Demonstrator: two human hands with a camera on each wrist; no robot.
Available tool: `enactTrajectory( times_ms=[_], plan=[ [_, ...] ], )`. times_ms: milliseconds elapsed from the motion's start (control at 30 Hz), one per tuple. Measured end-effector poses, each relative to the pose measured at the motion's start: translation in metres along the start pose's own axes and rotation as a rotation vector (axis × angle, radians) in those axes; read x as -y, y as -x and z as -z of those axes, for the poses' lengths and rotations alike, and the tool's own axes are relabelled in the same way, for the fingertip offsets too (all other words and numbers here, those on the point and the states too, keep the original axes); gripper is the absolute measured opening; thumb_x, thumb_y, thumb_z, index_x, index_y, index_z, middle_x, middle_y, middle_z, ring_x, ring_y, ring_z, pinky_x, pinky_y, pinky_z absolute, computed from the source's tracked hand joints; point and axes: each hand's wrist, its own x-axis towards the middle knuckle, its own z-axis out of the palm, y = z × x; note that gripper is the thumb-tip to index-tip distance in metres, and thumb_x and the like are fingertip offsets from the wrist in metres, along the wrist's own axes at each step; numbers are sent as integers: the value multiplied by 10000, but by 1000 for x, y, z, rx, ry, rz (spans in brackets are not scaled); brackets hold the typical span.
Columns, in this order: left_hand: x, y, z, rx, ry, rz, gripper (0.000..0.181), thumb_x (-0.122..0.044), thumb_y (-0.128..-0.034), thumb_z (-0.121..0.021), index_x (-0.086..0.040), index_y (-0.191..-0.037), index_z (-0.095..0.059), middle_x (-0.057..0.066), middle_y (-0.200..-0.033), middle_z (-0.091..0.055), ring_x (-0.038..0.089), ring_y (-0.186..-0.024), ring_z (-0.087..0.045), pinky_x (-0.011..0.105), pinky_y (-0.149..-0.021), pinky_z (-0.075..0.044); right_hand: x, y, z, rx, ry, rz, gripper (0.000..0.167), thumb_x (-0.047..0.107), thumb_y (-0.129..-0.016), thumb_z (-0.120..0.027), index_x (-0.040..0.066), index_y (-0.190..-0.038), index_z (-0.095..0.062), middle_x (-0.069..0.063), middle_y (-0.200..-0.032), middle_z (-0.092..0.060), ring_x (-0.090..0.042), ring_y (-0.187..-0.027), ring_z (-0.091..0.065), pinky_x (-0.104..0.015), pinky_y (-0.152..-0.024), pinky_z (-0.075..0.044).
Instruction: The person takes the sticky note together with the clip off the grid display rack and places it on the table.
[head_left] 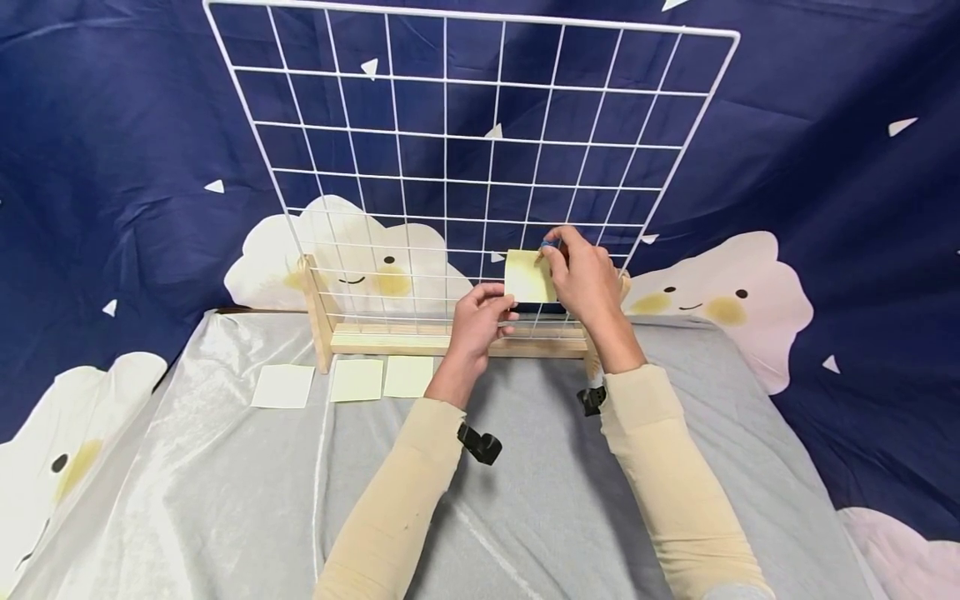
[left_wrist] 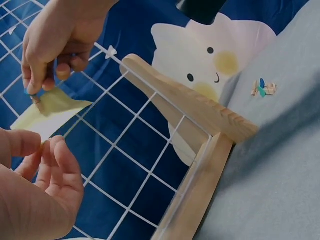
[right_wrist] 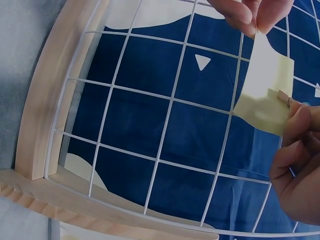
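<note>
A pale yellow sticky note (head_left: 528,278) is held up against the white wire grid (head_left: 446,133), low and right of its middle. The left hand (head_left: 477,323) pinches the note's lower left corner between thumb and fingers. At the upper edge, the right hand (head_left: 588,279) pinches a small wooden clothespin (right_wrist: 284,97) with a bit of blue on it. Its tip lies over the note in the right wrist view. Whether it also grips a grid wire, I cannot tell. The note (left_wrist: 52,115) bends slightly between the hands.
A wooden stand (head_left: 457,342) carries the grid. On the grey cloth (head_left: 525,467) lie a whitish note (head_left: 283,387) and two yellow notes (head_left: 356,381) left of the arms. Several small clothespins (left_wrist: 263,88) lie beyond the stand's right foot. A blue cloud-patterned curtain (head_left: 787,183) hangs behind.
</note>
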Motion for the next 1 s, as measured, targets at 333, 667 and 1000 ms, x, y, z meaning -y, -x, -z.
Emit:
enactTrajectory(
  times_ms=[333,667,1000],
  plan=[
    [1,4,0,-11,-49,-42,80,23,-961,-617,-32,-1019,-612,43,-837,-646,118,-672,-608,184,-539,-488,-1,1,0,-66,-15,4,133,232,-1036,-594,141,-1115,-650,-73,-812,-626,-315,-740,-605,-513,-638,-442],
    [3,9,11,4,-65,-56,91,15,-965,-617,-40,-1037,-605,47,-840,-651,130,-683,-616,198,-561,-484,-2,6,2,-130,-111,24,178,199,-1054,-566,79,-1158,-647,-99,-809,-671,-274,-667,-597,-442,-635,-427],
    [1,16,22,9,-80,-87,92,10,-977,-613,-30,-1058,-599,71,-873,-657,146,-684,-604,216,-576,-478,-7,13,9,-121,-158,9,176,171,-1047,-573,65,-1168,-644,-90,-727,-645,-221,-593,-546,-377,-619,-394]
  ],
)
